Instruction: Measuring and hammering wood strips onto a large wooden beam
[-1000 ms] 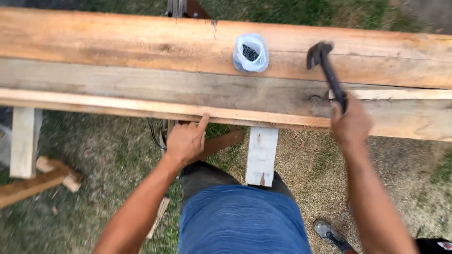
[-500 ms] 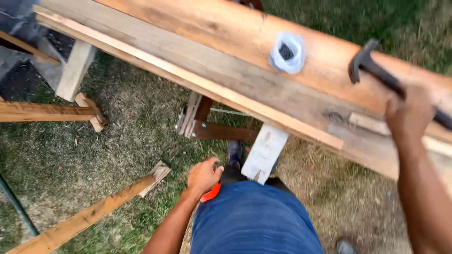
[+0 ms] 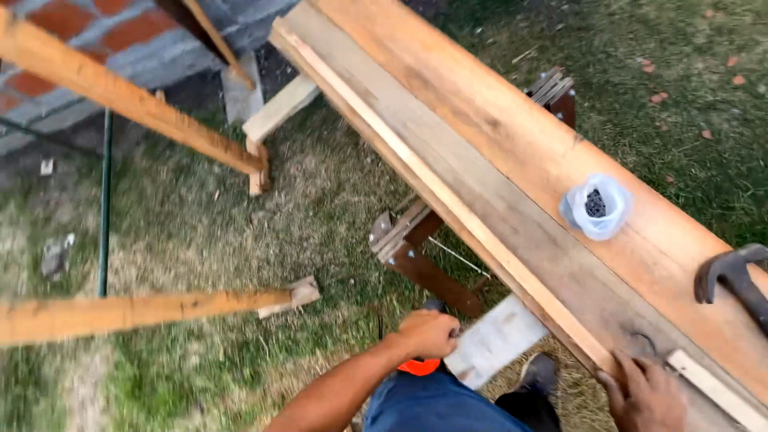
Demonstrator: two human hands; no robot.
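Right now my left hand is down at my hip, fingers curled around something orange at my jeans — I can't tell how firmly. My right hand lies flat and unclenched on the near plank, at five o'clock from the little plastic bag of nails. At three o'clock from that bag, the hammer lies on the far plank — nobody gripping it. I'd judge it wise to press that palm firmly so the stacked boards can't slide off the sawhorse.
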